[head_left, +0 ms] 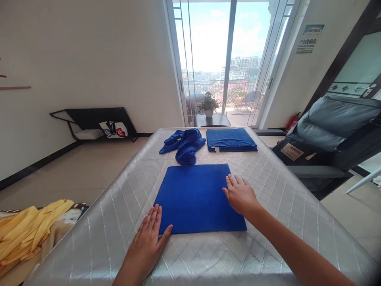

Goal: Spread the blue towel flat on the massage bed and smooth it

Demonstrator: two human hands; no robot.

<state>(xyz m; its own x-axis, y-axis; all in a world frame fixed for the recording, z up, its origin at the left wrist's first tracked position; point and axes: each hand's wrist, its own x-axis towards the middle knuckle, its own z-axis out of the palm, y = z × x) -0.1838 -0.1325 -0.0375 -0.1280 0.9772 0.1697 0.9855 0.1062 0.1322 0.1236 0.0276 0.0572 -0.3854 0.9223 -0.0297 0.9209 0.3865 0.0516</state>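
Note:
A blue cloth [196,198] lies flat in a neat rectangle on the silvery quilted table cover [125,222]. My left hand [149,238] rests at its near left corner, fingers straight and thumb out to the side. On the right edge of the cloth, my right hand [240,194] lies palm down with its fingers stretched out. Both hands are open and grip nothing. Just beyond the cloth sits a crumpled blue cloth [187,145]. To the right of that one is a stack of folded blue cloths [231,140] with a small white tag at its front edge.
A dark padded armchair [324,131] stands close to the table's right side. Yellow fabric [32,226] is heaped at the lower left. Beyond the far edge, a potted plant [208,105] stands before the glass door. A black shelf [98,119] is by the left wall.

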